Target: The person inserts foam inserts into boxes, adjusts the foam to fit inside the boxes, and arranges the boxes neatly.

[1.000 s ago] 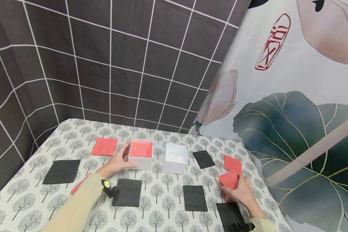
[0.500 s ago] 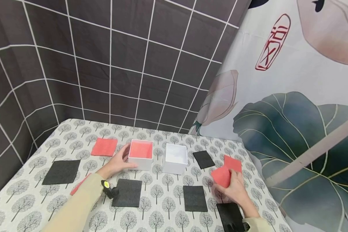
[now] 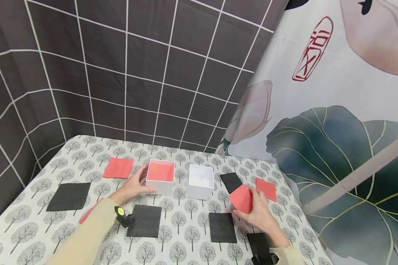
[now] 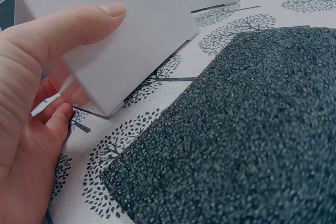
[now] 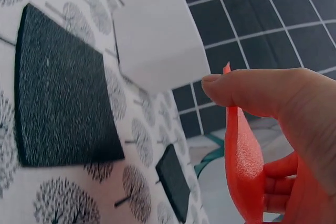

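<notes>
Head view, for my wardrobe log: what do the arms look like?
The left sleeve is pale yellow, with a black device bearing a yellow marking; the right sleeve, also pale yellow, has another black device. Left grip and right grip are ungloved.

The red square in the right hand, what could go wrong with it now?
Two or three things, maybe. The red square is only pinched between thumb and fingers of the right hand, so it could slip and fall. The right-hand box stands between it and the red-lined box, so the hand might bump it. And the left hand has its thumb against the red-lined box, so a hard push might shift it.
</notes>
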`<action>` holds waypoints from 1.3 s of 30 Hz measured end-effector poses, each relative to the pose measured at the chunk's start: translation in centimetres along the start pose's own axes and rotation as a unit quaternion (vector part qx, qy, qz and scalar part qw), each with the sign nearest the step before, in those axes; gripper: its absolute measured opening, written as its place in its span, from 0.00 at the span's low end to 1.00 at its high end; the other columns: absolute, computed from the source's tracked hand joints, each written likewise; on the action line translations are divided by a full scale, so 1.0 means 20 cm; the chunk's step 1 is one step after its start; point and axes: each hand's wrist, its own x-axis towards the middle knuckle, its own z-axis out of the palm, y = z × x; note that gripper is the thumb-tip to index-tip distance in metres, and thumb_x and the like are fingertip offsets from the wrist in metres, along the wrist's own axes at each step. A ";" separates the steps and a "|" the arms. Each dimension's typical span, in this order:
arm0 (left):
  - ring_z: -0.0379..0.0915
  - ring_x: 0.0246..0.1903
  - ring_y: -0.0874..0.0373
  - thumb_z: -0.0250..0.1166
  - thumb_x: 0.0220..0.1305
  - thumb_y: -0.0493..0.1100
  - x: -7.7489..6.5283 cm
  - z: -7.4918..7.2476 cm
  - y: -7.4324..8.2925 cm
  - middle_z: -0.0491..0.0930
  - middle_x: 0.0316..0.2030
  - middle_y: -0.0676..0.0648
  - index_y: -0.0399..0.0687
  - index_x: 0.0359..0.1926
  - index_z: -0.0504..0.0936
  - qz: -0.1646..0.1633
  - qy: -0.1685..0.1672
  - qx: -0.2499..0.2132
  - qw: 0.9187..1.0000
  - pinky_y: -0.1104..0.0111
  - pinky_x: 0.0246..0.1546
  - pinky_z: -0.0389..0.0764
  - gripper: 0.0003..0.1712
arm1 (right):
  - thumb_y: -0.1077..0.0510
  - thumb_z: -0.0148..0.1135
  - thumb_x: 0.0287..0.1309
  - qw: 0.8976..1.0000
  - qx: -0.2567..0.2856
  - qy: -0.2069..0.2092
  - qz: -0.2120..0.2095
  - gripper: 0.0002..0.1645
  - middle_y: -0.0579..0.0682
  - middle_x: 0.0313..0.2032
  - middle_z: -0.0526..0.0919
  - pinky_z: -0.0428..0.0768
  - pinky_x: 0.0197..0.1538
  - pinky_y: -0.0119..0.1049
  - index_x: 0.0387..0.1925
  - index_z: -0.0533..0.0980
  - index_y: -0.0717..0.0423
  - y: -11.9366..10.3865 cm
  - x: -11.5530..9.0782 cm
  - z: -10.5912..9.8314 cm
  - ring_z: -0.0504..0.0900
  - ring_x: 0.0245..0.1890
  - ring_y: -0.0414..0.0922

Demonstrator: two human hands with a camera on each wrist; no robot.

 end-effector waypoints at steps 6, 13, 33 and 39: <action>0.41 0.68 0.42 0.76 0.41 0.38 0.01 -0.01 -0.01 0.42 0.70 0.37 0.43 0.72 0.37 0.001 0.002 0.008 1.000 0.57 0.65 0.53 0.67 | 0.44 0.77 0.32 0.999 0.013 0.012 -0.035 0.57 0.60 0.48 0.66 0.77 0.30 0.37 0.61 0.60 0.65 -0.07 0.02 0.02 0.69 0.40 0.52; 0.43 0.68 0.45 0.77 0.39 0.38 0.01 -0.01 -0.01 0.43 0.71 0.39 0.45 0.72 0.38 -0.006 0.008 0.005 1.000 0.59 0.65 0.54 0.68 | 0.42 0.76 0.32 0.999 0.027 -0.011 -0.045 0.59 0.57 0.53 0.65 0.77 0.32 0.34 0.64 0.58 0.60 -0.19 0.07 0.02 0.69 0.42 0.50; 0.42 0.68 0.44 0.76 0.40 0.38 0.01 -0.01 -0.01 0.43 0.71 0.39 0.45 0.72 0.38 -0.001 -0.004 -0.008 1.000 0.59 0.64 0.55 0.67 | 0.50 0.77 0.30 0.990 0.081 -0.042 -0.105 0.57 0.53 0.55 0.64 0.76 0.37 0.38 0.64 0.59 0.59 -0.41 0.19 0.10 0.65 0.46 0.47; 0.43 0.68 0.44 0.76 0.39 0.38 0.00 -0.01 0.00 0.43 0.71 0.39 0.45 0.72 0.38 -0.002 -0.004 -0.010 1.000 0.59 0.64 0.56 0.67 | 0.47 0.76 0.31 0.990 0.073 -0.045 -0.113 0.57 0.52 0.55 0.65 0.77 0.37 0.38 0.64 0.59 0.59 -0.45 0.21 0.12 0.66 0.46 0.45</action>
